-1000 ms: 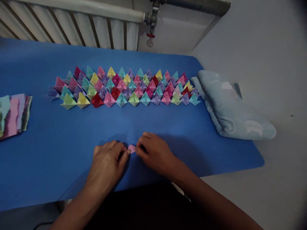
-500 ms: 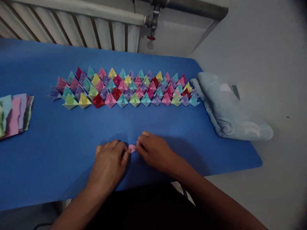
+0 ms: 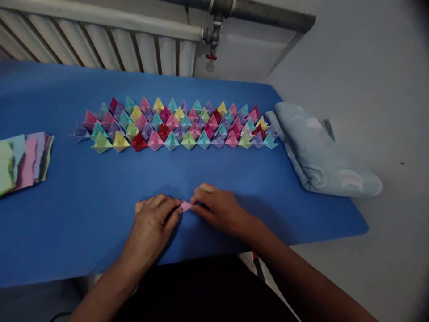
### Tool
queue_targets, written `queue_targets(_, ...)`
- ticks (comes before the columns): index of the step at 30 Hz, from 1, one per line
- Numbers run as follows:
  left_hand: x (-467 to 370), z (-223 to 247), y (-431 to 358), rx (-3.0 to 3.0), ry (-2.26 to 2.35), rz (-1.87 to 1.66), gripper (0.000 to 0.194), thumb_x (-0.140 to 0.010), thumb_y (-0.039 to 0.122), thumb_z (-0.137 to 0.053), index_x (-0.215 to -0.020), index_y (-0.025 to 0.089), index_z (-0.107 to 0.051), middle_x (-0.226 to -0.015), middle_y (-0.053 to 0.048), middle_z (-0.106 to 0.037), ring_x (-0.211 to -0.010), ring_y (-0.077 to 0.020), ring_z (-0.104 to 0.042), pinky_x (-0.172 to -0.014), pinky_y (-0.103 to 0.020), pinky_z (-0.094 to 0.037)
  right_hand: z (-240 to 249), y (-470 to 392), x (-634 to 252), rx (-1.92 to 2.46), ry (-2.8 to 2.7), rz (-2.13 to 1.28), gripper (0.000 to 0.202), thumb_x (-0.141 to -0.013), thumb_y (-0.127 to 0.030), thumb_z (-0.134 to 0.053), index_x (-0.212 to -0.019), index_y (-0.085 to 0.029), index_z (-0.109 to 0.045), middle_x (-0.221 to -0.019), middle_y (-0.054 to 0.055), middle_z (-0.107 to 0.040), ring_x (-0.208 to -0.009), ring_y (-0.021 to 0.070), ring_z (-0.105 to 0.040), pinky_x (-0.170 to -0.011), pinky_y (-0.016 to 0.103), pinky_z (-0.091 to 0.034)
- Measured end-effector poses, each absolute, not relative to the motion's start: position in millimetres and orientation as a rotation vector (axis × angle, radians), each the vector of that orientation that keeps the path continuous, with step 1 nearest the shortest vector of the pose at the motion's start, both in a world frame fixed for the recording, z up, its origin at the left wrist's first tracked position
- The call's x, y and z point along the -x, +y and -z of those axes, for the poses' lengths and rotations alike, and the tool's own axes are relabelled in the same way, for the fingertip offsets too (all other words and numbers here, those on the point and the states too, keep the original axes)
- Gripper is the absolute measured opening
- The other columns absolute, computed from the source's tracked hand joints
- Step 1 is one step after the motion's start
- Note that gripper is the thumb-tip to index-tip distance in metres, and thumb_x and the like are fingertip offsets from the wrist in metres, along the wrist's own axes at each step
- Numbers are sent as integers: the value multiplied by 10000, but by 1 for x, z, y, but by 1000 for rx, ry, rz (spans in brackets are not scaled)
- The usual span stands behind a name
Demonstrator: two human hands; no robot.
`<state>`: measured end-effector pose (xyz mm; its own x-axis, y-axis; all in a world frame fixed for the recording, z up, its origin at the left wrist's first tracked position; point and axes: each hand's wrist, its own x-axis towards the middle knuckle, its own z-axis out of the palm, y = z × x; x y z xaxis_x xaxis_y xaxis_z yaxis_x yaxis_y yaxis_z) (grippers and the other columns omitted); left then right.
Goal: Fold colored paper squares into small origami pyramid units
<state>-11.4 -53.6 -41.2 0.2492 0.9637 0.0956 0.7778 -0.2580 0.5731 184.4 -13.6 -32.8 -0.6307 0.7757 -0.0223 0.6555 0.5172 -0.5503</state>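
Note:
Between my hands, near the front of the blue table, is a small piece of folded pink paper [image 3: 186, 206]. My left hand [image 3: 154, 215] pinches its left side between thumb and fingers. The thumb and fingertips of my right hand [image 3: 214, 208] are closed on its pointed right end. Much of the paper is covered by my fingers. Beyond my hands stand several rows of folded paper boats [image 3: 172, 141] in pink, teal, yellow, purple, green and red.
A stack of torn coloured paper [image 3: 28, 163] lies at the left of the blue table [image 3: 100, 188]. A rolled pale-blue blanket [image 3: 321, 156] rests at the right against the wall. Behind the table are a white radiator [image 3: 120, 44] and a pipe with a red-handled valve [image 3: 211, 57].
The pink paper now shows a sharper point toward my right hand. My left fingers have shifted slightly on it. The view has moved a little to the left.

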Motion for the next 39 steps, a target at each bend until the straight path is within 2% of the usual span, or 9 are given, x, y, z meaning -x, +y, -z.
queue_targets(4, 10, 41, -53, -2117, 1599, -623, 222, -940, 312, -465, -937, 256, -680, -892, 0, -691, -834, -184, -621, -813, -385, -377, 34, -13, -186, 1155, -2525, -740, 124, -922, -241, -555, -916, -173, -658, -887, 34, -614, -852, 156, -554, -768, 275, -412)
queue_targets(9, 8, 40, -54, -2120, 1625, -606, 191, -931, 335, -502, -936, 257, -676, -889, 7, -689, -854, -198, -627, -803, -385, -362, 33, -14, -183, 1171, -2504, -732, 139, -917, -207, -548, -868, -166, -671, -859, 30, -633, -836, 153, -550, -785, 281, -402)
queue_targets(17, 4, 42, -53, -2082, 1668, -647, 189, -927, 320, -508, -873, 235, -669, -841, 9, -683, -818, -187, -616, -788, -377, -337, 29, -14, -176, 1306, -2469, -749, 156, -895, -187, -554, -767, -163, -639, -794, 10, -603, -778, 135, -520, -723, 259, -367)
queue_targets(28, 2, 44, -55, -2079, 1695, -665, 174, -920, 306, -520, -845, 220, -651, -827, 1, -673, -805, -189, -596, -778, -373, -329, 24, -18, -169, 1494, -2389, -804, 120, -875, -205, -569, -777, -175, -632, -781, 10, -572, -769, 142, -501, -665, 261, -325)
queue_targets(39, 0, 45, -53, -2072, 1732, -646, 131, -893, 281, -523, -920, 213, -631, -871, -16, -671, -851, -209, -603, -778, -379, -354, 18, -13, -168, 1493, -2238, -1004, 93, -828, -181, -642, -744, -171, -603, -763, -32, -528, -694, 92, -476, -642, 227, -321)
